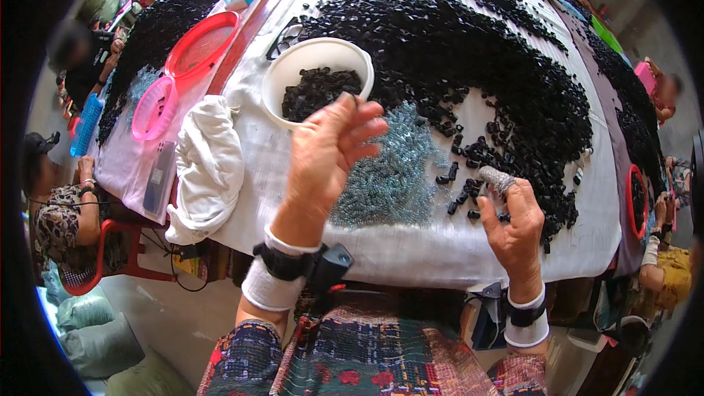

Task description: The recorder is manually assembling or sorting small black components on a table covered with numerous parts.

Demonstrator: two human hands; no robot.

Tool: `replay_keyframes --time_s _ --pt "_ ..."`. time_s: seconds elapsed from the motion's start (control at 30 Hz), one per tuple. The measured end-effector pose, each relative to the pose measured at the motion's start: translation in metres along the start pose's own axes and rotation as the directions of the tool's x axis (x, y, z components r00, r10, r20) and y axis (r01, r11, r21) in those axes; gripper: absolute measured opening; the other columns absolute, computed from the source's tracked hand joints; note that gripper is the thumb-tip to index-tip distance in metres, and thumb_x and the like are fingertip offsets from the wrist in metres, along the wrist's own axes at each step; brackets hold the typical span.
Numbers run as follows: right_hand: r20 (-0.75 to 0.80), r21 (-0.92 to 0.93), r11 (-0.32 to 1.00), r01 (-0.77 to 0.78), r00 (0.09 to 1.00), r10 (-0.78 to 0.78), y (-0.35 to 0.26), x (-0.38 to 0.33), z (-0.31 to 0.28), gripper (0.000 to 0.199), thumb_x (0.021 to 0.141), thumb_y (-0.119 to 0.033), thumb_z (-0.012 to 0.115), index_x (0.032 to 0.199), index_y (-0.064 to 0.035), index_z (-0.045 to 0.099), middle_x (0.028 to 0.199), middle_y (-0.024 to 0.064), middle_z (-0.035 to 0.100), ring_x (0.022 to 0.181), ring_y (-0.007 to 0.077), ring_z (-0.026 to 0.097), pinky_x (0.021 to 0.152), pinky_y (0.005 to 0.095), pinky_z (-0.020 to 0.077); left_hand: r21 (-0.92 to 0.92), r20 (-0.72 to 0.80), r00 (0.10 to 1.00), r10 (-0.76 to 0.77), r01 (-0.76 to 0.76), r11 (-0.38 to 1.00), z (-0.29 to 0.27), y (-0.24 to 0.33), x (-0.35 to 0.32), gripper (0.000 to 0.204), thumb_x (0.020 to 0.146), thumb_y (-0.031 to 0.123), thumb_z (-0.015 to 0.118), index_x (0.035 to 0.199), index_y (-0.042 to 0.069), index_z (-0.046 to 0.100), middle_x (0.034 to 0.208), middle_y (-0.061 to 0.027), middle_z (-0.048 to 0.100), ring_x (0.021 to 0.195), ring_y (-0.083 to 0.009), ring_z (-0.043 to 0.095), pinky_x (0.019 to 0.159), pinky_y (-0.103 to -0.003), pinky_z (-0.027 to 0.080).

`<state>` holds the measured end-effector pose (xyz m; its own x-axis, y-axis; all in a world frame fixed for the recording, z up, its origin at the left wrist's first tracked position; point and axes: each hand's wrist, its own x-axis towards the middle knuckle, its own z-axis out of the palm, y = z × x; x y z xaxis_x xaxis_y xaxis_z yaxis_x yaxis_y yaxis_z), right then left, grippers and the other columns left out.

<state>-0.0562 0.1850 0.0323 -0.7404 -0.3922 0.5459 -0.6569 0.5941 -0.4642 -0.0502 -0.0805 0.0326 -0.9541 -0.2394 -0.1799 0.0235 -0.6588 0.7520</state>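
Observation:
My left hand [330, 150] is raised over the near rim of a white plastic bowl [277, 86] partly filled with small black pieces. Its thumb and forefinger come together; what they pinch, if anything, is too small to make out. Beside that hand lies a heap of tiny clear-bluish pieces [392, 176], perhaps metal or plastic. At the right, my right hand [517, 224] hovers by loose small black parts [462, 194], its forefinger wrapped in grey tape and apart from the thumb. Nothing shows between those fingers. A large pile of black parts [469, 44] spreads beyond both hands.
A bunched white cloth [209, 169] and a phone [158, 180] lie at left, near a pink basket [170, 114] and a red tray [176, 73]. Several people sit around the table. A red stool [103, 257] and stuffed sacks [99, 345] are at lower left.

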Motion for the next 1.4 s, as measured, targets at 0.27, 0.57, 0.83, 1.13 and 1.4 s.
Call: replay_keyframes --time_s 0.27,0.57,0.83,1.13,1.4 --pt "-0.026 -0.044 0.997 -0.070 0.997 0.068 0.014 -0.005 -0.011 0.019 0.075 0.002 0.064 0.093 0.0041 0.061 0.083 0.0164 0.060 0.075 0.0299 0.057 0.068 0.0359 0.0474 -0.023 -0.086 0.992 0.088 -0.090 0.996 -0.016 0.020 0.018 0.029 0.093 0.018 0.053 0.113 -0.003 0.051 0.111 -0.0202 0.060 0.098 -0.0270 0.063 0.072 -0.033 0.057" --pt "0.179 -0.118 0.981 0.152 0.975 -0.129 0.013 -0.007 0.010 0.025 0.067 0.007 0.060 0.091 0.0010 0.060 0.084 0.0131 0.061 0.084 0.0298 0.057 0.074 0.0367 0.0483 0.043 0.100 0.992 -0.078 0.074 0.996 -0.005 -0.006 -0.017 0.024 0.091 0.015 0.057 0.110 0.000 0.055 0.090 -0.0126 0.066 0.073 -0.0172 0.066 0.059 -0.029 0.056" --pt "0.316 -0.277 0.911 0.304 0.925 -0.212 0.029 -0.005 0.031 0.024 0.072 -0.004 0.057 0.095 -0.0047 0.060 0.083 0.0061 0.060 0.082 0.0221 0.055 0.070 0.0330 0.0446 0.218 0.165 0.917 -0.362 0.324 0.920 0.003 -0.040 -0.044 0.022 0.089 0.013 0.061 0.107 0.001 0.058 0.086 -0.0094 0.066 0.070 -0.0132 0.065 0.057 -0.025 0.054" --pt "0.167 0.112 0.993 -0.048 0.986 0.029 0.010 -0.007 0.025 0.040 0.074 0.006 0.059 0.113 -0.0015 0.054 0.084 0.0071 0.060 0.071 0.0164 0.059 0.063 0.0283 0.0487 0.240 0.202 0.908 -0.368 0.318 0.917 0.003 -0.060 -0.052 0.022 0.090 0.016 0.060 0.107 0.002 0.058 0.095 -0.0101 0.065 0.077 -0.0138 0.064 0.063 -0.026 0.055" --pt "0.040 0.105 0.960 0.258 0.964 -0.264 -0.020 -0.003 0.019 0.045 0.068 0.009 0.062 0.112 0.0019 0.054 0.084 0.0119 0.059 0.073 0.0250 0.059 0.062 0.0329 0.0500 0.132 0.331 0.838 -0.433 0.413 0.901 0.011 -0.063 -0.049 0.022 0.091 0.016 0.057 0.109 0.002 0.058 0.096 -0.0101 0.065 0.080 -0.0151 0.065 0.065 -0.027 0.056"
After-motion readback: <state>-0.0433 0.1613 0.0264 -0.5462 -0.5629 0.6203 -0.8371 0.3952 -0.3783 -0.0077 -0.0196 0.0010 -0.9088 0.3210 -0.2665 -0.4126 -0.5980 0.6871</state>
